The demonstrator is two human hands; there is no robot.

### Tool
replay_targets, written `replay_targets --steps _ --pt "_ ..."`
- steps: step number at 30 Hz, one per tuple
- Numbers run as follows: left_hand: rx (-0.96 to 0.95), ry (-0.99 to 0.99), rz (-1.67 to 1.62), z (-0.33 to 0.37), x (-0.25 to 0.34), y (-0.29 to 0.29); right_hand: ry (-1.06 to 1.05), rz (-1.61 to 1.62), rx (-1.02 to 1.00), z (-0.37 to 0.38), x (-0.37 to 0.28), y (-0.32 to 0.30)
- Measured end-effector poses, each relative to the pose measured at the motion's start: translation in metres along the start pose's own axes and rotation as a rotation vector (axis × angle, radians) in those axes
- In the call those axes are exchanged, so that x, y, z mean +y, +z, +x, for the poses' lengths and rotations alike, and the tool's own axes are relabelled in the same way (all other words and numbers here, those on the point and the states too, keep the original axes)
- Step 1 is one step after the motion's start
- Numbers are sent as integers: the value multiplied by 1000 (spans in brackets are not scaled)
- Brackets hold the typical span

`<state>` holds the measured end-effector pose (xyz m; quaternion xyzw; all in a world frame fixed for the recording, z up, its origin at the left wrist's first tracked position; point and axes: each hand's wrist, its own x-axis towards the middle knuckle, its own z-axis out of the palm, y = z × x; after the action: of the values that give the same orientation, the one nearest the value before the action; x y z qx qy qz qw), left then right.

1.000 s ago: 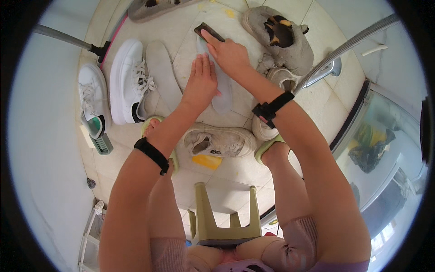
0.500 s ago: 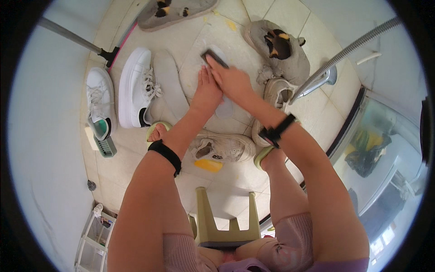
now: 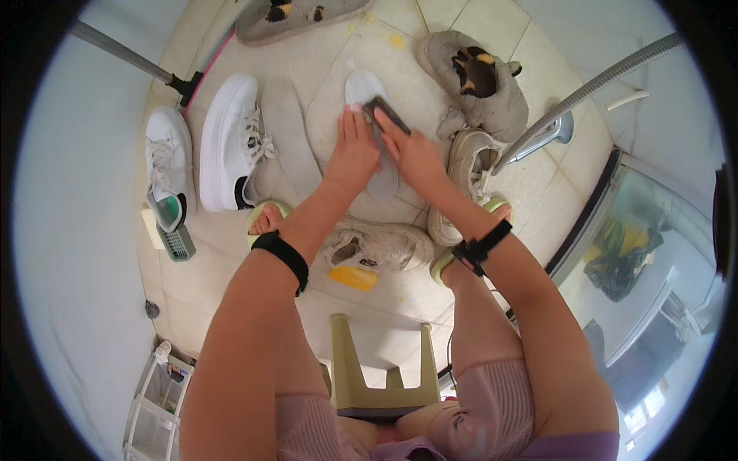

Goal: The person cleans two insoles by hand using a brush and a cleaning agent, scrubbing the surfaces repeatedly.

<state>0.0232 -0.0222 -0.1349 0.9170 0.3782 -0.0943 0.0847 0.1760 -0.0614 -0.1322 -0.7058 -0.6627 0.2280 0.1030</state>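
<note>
A grey-white insole lies on the tiled floor in front of me, its far end paler than the rest. My left hand rests on its left edge, fingers lying flat and stretched forward. In my right hand is a dark scrubbing brush, gripped with the fingers round it; it is tilted over the insole beside my left fingertips. A second insole is to the left, between my hands and a white sneaker. Nearer me, a soiled whitish shoe lies on its side between my feet.
Another white sneaker leans on a green-grey basket-like holder. At right are a grey plush slipper, a dirty shoe and a shower head with its hose. A yellow piece and a green stool are close to me.
The brush in my right hand has come back along the insole toward me and to the right, uncovering the insole's far end. My left hand stays nearly in place.
</note>
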Motion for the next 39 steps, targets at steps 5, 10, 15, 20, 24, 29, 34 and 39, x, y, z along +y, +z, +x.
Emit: replay_targets --steps 5,10,15,20,24,29,34,39 --pt "69 45 -14 9 12 -7 36 -46 136 49 -1 -5" --pt "-131 -1 -68 -3 3 -8 38 74 46 0 -7 -4" --pt "-18 36 -75 11 10 -9 79 0 68 33 5 -6" --pt "-103 25 -55 8 8 -5 -7 36 190 40 -4 6" --pt "-51 -7 -122 1 0 -7 99 25 -120 -17 2 -8" --pt "0 34 -196 16 20 -7 73 15 153 71 14 -9" --pt "-28 -24 -183 -4 -7 -3 23 37 78 -4 0 -2" --pt "-5 -12 -201 4 6 -6 98 -35 15 -3 8 -15"
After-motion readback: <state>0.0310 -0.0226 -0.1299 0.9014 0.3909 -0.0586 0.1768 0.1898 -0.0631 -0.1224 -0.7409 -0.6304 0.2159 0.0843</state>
